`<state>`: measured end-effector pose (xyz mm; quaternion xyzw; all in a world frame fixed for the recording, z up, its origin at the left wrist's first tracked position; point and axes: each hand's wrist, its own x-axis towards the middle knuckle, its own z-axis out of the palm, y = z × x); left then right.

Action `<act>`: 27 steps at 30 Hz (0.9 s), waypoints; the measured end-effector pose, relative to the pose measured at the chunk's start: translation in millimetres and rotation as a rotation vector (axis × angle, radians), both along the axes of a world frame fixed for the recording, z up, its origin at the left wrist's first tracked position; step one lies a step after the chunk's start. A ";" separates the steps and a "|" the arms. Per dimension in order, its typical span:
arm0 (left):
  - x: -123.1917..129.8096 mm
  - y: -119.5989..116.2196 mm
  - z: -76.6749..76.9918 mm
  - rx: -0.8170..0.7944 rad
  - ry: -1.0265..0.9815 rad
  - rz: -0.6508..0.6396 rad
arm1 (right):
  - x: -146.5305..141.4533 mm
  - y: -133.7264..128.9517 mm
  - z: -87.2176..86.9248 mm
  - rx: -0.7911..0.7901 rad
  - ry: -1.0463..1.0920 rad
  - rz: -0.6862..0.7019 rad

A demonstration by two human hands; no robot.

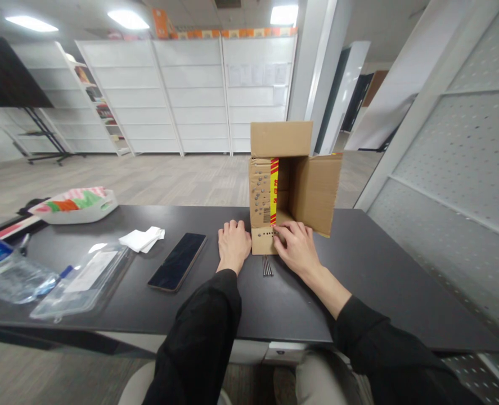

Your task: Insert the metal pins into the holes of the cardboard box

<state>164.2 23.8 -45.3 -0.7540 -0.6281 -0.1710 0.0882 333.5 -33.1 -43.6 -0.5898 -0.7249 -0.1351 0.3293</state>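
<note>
A brown cardboard box [260, 194] stands on its side with its opening towards me. Grey round spots, perhaps nail or screw heads, dot its left front flap. The lower flap [263, 245] lies towards me and carries a row of dark dots. My right hand [296, 247] is over this flap's right side, thumb and fingertips pinched together at the row's end; whatever is between them is too small to make out. My left hand [234, 243] rests on the table against the flap's left edge, fingers curled under, holding nothing visible. Several thin nails or screws [267, 266] lie side by side just below the flap.
Left of my hands on the dark table [241, 309] lie a black phone [177, 262], white tissues [142, 239], a clear plastic case [84, 281] and a water bottle [17, 273]. A white basket [78, 211] sits at the far left edge. A perforated panel [455, 169] borders the right side.
</note>
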 end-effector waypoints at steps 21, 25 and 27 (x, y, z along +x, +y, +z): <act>-0.1 0.1 0.0 -0.004 0.005 0.002 | 1.2 1.6 -3.8 -0.004 0.028 -0.047; -0.2 0.2 0.3 -0.018 0.002 0.001 | 1.1 3.5 -4.3 -0.013 0.055 -0.042; -0.1 0.3 0.7 -0.020 0.005 0.005 | 1.1 4.2 -4.3 -0.014 0.063 -0.036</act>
